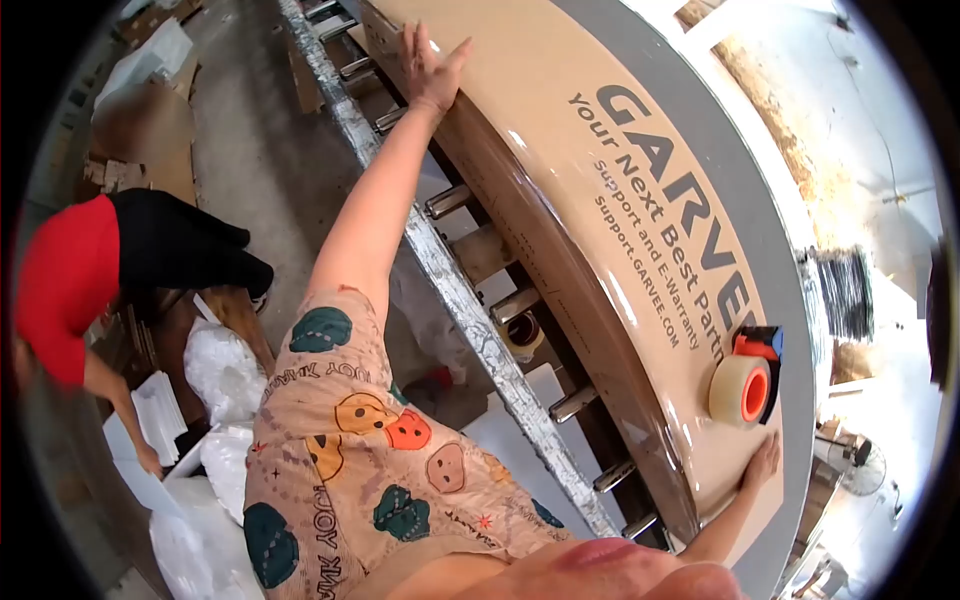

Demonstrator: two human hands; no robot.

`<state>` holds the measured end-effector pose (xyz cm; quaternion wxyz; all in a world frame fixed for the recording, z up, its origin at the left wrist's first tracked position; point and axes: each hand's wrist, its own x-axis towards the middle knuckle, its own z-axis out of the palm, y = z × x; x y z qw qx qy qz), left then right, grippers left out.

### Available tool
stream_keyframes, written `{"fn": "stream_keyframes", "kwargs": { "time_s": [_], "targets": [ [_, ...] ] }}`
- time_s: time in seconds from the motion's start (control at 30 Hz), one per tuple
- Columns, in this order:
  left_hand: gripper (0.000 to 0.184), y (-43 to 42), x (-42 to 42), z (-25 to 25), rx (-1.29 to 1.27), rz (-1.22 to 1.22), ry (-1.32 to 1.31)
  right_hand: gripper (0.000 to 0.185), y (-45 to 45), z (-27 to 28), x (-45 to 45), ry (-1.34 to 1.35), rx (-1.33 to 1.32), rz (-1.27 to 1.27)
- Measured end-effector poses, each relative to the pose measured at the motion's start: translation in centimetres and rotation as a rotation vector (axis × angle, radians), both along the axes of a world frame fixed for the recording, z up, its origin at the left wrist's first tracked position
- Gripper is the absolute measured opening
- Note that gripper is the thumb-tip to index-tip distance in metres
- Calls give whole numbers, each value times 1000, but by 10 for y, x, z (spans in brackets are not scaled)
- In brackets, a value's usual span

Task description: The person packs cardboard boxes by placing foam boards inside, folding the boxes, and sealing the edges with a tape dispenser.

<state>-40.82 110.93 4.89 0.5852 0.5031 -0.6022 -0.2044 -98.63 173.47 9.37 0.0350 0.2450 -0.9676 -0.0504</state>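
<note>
A large brown cardboard carton [560,190] printed "GARVEE" lies in front of me, with glossy clear tape along its near edge. My left hand [432,70] rests on the carton's top near its far-left edge, palm down, thumb and fingers spread. At the other end, my right hand [762,465] lies against the carton's top surface, its fingers stretched out and partly foreshortened. Just beyond it sits a tape dispenser [758,345], black, blue and orange, loaded with a roll of clear tape [732,392] on an orange core. Neither hand touches the dispenser.
The carton rests on a roller conveyor with a worn metal side rail [450,270]. On the left, a person in a red top [65,280] bends over white foam and plastic wrap [225,370]. A fan [862,465] and a dark coil [845,293] stand at the right.
</note>
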Motion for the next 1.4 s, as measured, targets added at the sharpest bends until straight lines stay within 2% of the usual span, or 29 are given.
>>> {"fn": "stream_keyframes", "kwargs": {
  "time_s": [0.1, 0.17, 0.23, 0.27, 0.3, 0.33, 0.37, 0.4, 0.43, 0.47, 0.5, 0.57, 0.63, 0.67, 0.73, 0.87, 0.9, 0.93, 1.0, 1.03, 1.1, 1.13, 1.17, 1.2, 1.23, 1.3, 1.33, 1.37, 1.4],
  "targets": [
    [104, -53, 17, -21, 39, 95, -103, 57, 11, -20, -38, -17, -57, 31],
    [108, -62, 21, -16, 72, 21, 36, 58, 13, -16, -50, 11, -93, 77],
    [109, -87, 17, -68, 341, -437, 374, 57, 7, -16, -57, -7, -163, 178],
    [104, 27, -26, -20, 266, -31, 177, 57, 11, -18, -67, -15, -181, 190],
    [97, 105, -52, 6, 286, -71, 97, 58, 16, -17, -81, -23, -195, 212],
    [93, 159, -68, 3, 265, -200, 141, 60, 21, -15, -90, -31, -209, 239],
    [94, 221, -89, 6, 354, -266, 216, 60, 24, -5, -88, -41, -238, 260],
    [94, 287, -110, 18, 330, -392, 386, 63, 27, 10, -82, -54, -151, 143],
    [73, 333, -136, 7, 389, -349, 367, 67, 34, 15, -81, -66, -55, 27],
    [74, 387, -159, 17, 426, -454, 392, 72, 36, -2, -110, -92, -11, 10],
    [89, 437, -177, 32, 542, -549, 373, 72, 44, -9, -109, -115, -8, 34],
    [109, 501, -228, 33, 592, -366, 263, 72, 44, 2, -93, -113, -77, 87],
    [122, 529, -244, 46, 623, -348, 263, 72, 63, 6, -69, -107, -31, 137],
    [126, 521, -247, 28, 515, -248, 23, 72, 79, 8, -55, -96, 41, 171],
    [130, 510, -223, 13, 460, -234, -56, 72, 117, 43, 25, -151, 36, 211],
    [144, 458, -144, -10, 527, -351, -282, 68, 169, 48, 135, -173, 9, 304],
    [140, 445, -124, -19, 447, -336, -289, 68, 181, 56, 179, -166, -55, 289],
    [134, 416, -117, -38, 362, -258, -462, 68, 193, 52, 206, -189, -76, 330],
    [115, 492, -70, 31, 394, -345, -128, 74, 210, 31, 247, -227, -118, 288],
    [115, 541, -68, 24, 447, -405, -147, 76, 218, 35, 272, -274, -164, 354],
    [112, 632, -40, 41, 125, -611, -708, 85, 238, 30, 297, -214, -133, 623],
    [111, 663, -35, 46, -45, -676, -991, 85, 234, 33, 284, -231, -123, 625],
    [103, 716, -23, 47, -301, -700, -980, 95, 247, 47, 282, -403, -33, 746],
    [115, 747, -13, 58, -211, -809, -1018, 107, 251, 56, 282, -574, 61, 875],
    [115, 754, -16, 60, -180, -799, -1019, 107, 239, 52, 275, -590, 80, 893],
    [125, 770, -6, 85, -83, -892, -1110, 127, 228, 76, 286, -285, 351, 1085],
    [129, 770, -13, 89, -46, -885, -1207, 131, 219, 82, 299, -287, 376, 1219],
    [123, 776, -22, 92, -38, -831, -1382, 128, 214, 77, 304, -370, 284, 1320],
    [106, 782, -31, 83, -119, -695, -1511, 123, 211, 57, 308, -266, 179, 1344]
  ]
}}
